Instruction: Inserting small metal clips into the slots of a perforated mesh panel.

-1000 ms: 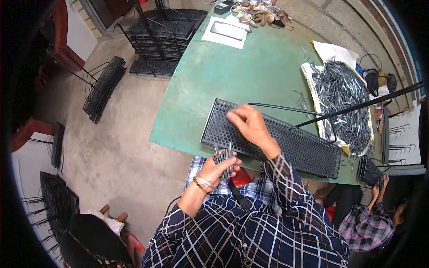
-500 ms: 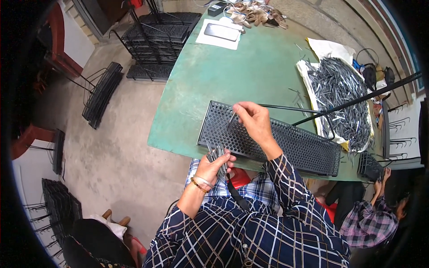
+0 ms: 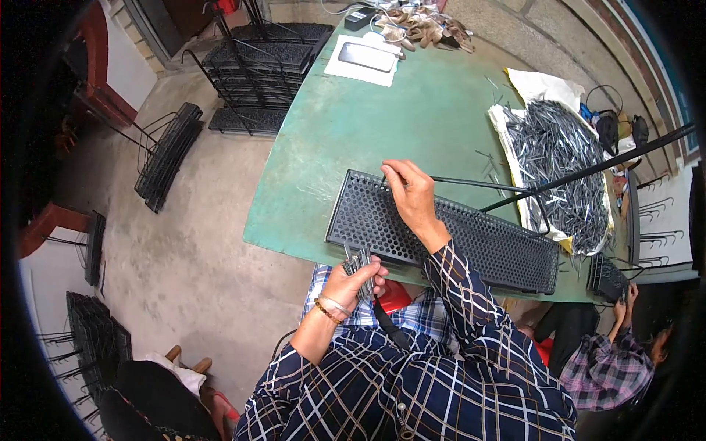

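Note:
A long black perforated metal tray [image 3: 360,213] lies across the near edge of the green table [image 3: 346,132], its top covered with rows of small round holes. Below its left end, my left hand [image 3: 344,283] is closed around a bundle of thin metal pins [image 3: 358,260], whose ends stick up past the fingers. Over the tray's far edge, near its left end, my right hand [image 3: 413,200] has thumb and fingers pressed together. Whether a pin sits between those fingertips cannot be seen.
A white sack [image 3: 500,132] heaped with loose pins [image 3: 562,162] lies at the right. Black rods [image 3: 588,167] slant over it. Far back are a phone [image 3: 366,56] and work gloves [image 3: 419,29]. Tray stacks [image 3: 257,73] stand on the floor. A co-worker [image 3: 607,367] sits at right.
My right hand has moved slightly up and left toward the tray's far edge. The pin that showed below its fingertips is no longer visible. My left hand has barely moved.

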{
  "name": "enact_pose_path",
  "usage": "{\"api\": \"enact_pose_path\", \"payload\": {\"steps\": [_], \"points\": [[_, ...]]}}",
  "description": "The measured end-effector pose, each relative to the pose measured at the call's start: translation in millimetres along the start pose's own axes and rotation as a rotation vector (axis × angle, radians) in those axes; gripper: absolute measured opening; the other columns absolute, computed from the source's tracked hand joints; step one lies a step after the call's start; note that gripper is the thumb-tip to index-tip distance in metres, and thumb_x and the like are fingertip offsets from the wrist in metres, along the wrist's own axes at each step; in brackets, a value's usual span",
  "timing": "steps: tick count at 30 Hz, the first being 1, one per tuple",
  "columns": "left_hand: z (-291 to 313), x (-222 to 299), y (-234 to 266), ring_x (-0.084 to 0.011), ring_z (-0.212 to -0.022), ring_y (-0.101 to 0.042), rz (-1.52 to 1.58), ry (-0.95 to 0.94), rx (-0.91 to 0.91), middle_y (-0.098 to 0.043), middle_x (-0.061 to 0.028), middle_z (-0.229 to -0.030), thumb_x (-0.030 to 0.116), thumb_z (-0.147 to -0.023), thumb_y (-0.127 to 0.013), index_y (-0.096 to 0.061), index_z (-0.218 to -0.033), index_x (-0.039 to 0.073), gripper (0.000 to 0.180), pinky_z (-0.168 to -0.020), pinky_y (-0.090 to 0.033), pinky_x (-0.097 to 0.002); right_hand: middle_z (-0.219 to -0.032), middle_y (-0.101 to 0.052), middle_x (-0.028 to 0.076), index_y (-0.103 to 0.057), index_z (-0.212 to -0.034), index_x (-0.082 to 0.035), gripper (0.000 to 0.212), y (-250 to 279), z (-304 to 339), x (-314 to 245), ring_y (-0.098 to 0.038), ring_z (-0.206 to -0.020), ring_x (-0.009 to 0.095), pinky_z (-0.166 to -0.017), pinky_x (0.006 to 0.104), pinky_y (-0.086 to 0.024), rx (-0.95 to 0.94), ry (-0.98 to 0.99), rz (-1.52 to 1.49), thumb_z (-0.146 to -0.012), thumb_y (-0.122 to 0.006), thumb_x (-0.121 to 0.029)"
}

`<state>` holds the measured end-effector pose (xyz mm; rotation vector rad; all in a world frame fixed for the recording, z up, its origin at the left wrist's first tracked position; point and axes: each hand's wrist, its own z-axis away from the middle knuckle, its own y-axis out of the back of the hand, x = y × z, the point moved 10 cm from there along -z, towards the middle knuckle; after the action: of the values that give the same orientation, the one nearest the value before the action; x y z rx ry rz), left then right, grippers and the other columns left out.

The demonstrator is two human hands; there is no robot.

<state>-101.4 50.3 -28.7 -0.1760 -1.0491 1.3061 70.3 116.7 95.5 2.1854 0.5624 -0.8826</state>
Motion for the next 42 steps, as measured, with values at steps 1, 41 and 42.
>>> {"api": "enact_pose_path", "payload": {"steps": [1,41,42], "points": [[0,-1,-1,-0.0156,-0.067,-0.060,0.001,0.009,-0.009,-0.063,-0.0094,-0.081,0.010,-0.083,-0.062,-0.056,-0.096,0.003,0.016,-0.056,-0.050,-0.0281,-0.074,-0.060,0.008,-0.063,-0.090,0.002,0.013,0,1,5,-0.056,-0.060,0.012,-0.054,0.0240,-0.044,0.004,-0.051,-0.030,-0.084,-0.060,-0.009],[27,-5,0,-0.0153,-0.081,-0.061,0.065,-0.039,0.011,-0.063,-0.0069,-0.092,0.019,-0.086,-0.061,-0.060,-0.098,0.002,0.021,-0.069,-0.051,-0.0271,-0.095,-0.063,0.009,-0.066,-0.087,-0.002,0.025,28,152,-139,-0.060,-0.088,0.023,-0.075,0.0355,-0.046,-0.248,0.445,0.089,-0.067,-0.074,-0.015],[27,-8,-1,-0.0153,-0.081,-0.061,0.060,-0.036,0.005,-0.063,-0.0069,-0.092,0.019,-0.086,-0.061,-0.060,-0.098,0.002,0.021,-0.069,-0.051,-0.0271,-0.095,-0.063,0.009,-0.066,-0.087,-0.002,0.025,30,157,-137,-0.060,-0.088,0.023,-0.075,0.0355,-0.046,-0.241,0.444,0.095,-0.067,-0.074,-0.015]]}}
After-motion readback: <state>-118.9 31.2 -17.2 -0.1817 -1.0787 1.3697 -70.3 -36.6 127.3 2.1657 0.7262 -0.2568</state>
